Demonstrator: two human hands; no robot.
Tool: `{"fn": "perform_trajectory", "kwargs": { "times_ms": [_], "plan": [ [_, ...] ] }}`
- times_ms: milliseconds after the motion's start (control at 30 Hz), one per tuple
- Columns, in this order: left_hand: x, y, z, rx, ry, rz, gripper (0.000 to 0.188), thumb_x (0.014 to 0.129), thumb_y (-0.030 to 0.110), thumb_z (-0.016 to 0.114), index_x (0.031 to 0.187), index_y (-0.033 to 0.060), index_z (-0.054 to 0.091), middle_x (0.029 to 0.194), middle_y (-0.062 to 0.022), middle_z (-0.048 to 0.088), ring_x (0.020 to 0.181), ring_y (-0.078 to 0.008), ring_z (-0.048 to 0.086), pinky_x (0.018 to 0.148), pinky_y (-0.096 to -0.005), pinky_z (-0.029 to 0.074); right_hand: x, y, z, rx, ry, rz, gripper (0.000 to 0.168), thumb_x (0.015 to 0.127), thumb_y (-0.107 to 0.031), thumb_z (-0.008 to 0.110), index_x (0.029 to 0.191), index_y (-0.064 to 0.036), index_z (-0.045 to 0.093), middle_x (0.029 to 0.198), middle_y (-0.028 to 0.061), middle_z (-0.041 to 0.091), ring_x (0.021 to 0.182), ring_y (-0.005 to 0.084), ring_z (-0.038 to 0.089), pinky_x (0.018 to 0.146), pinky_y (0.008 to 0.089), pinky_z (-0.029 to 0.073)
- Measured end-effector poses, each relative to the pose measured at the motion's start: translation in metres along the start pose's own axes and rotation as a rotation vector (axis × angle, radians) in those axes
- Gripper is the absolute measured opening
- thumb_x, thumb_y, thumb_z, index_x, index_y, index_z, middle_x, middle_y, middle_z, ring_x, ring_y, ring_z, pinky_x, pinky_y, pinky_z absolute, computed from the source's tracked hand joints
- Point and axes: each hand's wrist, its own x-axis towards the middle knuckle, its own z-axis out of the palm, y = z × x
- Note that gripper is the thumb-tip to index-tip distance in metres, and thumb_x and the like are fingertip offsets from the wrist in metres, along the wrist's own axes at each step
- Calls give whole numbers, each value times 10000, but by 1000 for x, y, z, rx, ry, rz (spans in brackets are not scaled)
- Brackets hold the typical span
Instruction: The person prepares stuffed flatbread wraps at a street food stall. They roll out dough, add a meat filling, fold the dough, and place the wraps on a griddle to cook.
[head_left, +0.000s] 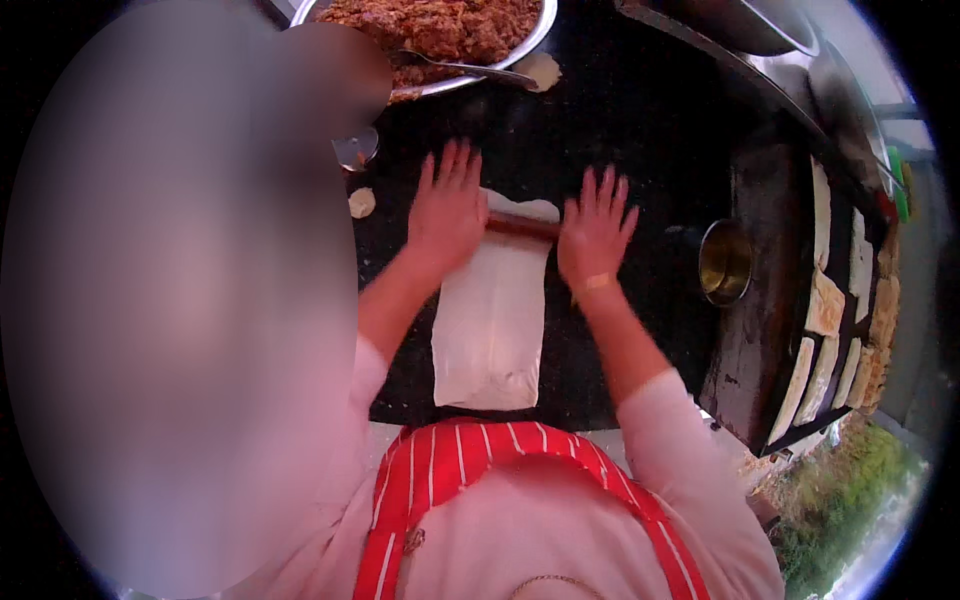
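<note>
A long, thin sheet of pale dough (491, 322) lies on the black worktop in front of me. Across its far part sits a dark reddish-brown rolling pin (523, 225). My left hand (450, 206) is flat over the pin's left end, fingers stretched forward. Over the right end lies my right hand (598, 229), palm down with the fingers spread. Neither hand curls round the pin, and both hide its ends. The dough's far edge (525, 204) shows beyond the pin, wavy and uneven.
At the back stands a metal bowl (551, 15) of reddish-brown filling, with a spoon (487, 73) in it. Dough pieces (361, 202) lie left and by the bowl. Right, a metal cup of yellowish liquid (725, 262) stands beside a griddle (757, 300) bearing several flatbreads (825, 304). A blur covers the left.
</note>
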Motion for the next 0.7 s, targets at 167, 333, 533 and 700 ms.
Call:
{"fn": "perform_trajectory", "kwargs": {
  "times_ms": [167,333,533,700],
  "plan": [
    [43,-16,2,-51,138,70,538,986,260,442,1463,15,406,1555,-167,355,1466,-301,293,1209,-485,164,49,-9,1,-34,94,5,542,1002,-313,453,1501,-116,374,1609,110,258,1500,337,172,1162,618,157],
    [2,-6,7,-37,-50,108,523,1004,267,400,1477,45,388,1587,-118,316,1486,-274,247,1207,-487,181,2,-3,5,-20,-60,-14,575,991,-337,479,1512,-125,359,1610,121,259,1498,339,177,1151,627,173],
    [66,-20,14,-19,86,151,558,999,276,420,1510,67,339,1602,-105,285,1491,-263,238,1216,-473,156,64,-4,12,-6,90,2,568,1000,-332,463,1520,-140,340,1616,114,239,1501,327,172,1145,650,164],
    [39,-12,11,-1,-98,182,583,987,257,434,1524,73,302,1611,-118,258,1491,-273,236,1209,-509,175,36,-5,12,-16,-38,13,551,1003,-319,453,1513,-142,344,1611,97,253,1502,321,171,1142,655,175]
  ]
}}
